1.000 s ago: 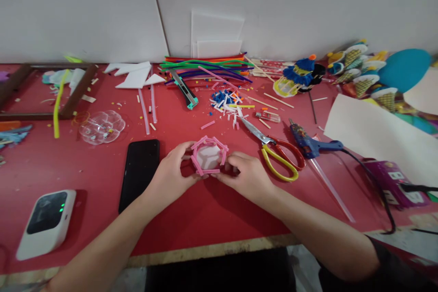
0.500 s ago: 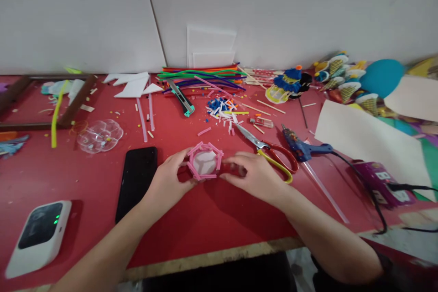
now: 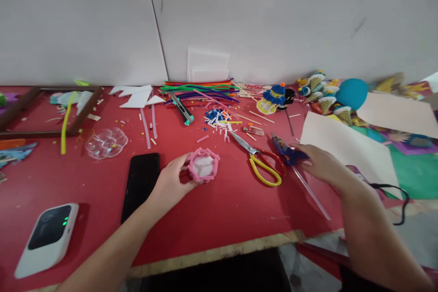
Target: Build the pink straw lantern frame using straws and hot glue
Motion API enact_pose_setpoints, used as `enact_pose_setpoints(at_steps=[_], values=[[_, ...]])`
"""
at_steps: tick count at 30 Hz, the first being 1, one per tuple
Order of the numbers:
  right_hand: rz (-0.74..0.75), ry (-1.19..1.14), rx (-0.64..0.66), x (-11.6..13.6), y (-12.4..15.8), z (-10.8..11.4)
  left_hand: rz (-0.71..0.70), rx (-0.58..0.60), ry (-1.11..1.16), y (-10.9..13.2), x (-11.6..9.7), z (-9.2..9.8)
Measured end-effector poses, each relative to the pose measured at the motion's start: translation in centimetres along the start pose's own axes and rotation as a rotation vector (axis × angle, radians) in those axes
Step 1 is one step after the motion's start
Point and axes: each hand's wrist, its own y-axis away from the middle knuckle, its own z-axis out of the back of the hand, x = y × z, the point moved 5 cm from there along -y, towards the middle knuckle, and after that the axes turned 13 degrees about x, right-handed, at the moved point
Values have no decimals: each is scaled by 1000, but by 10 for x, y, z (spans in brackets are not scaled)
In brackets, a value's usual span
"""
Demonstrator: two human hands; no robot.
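Here, pink ring (image 3: 203, 178) between the hands (image 3: 171, 181) (image 3: 318, 163), against the left one

- The red desk (image 3: 232, 214) spreads beneath the left hand (image 3: 174, 180) and the right hand (image 3: 316, 162).
- Just left of the left hand: a black phone (image 3: 141, 187); farther left, a white device (image 3: 49, 237).
- Beyond the left hand: a cutter (image 3: 182, 110), with a clear scalloped tray (image 3: 106, 143) farther left.
- Between the hands, nearer the right: red-and-yellow-handled scissors (image 3: 262, 164).
- Farther back between them: a heap of small cut pieces (image 3: 218, 117).
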Motion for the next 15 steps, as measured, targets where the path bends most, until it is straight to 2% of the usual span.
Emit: enact_pose_setpoints(at_steps=[3, 5, 7, 10, 13, 15], values=[[54, 35, 150, -6, 0, -22, -22, -16, 12, 0, -3, 1], [42, 53, 150, -9, 2, -27, -30, -24, 30, 0, -4, 2], [19, 16, 84, -9, 5, -23, -31, -32, 63, 1, -3, 3], [-30, -87, -87, -1, 11, -5, -12, -77, 152, 2, 2, 6], [-50, -195, -234, 20, 15, 11, 22, -161, 259, 3, 7, 12], [-30, -264, -296, 43, 15, 11, 12, -222, 308, 4, 7, 17]])
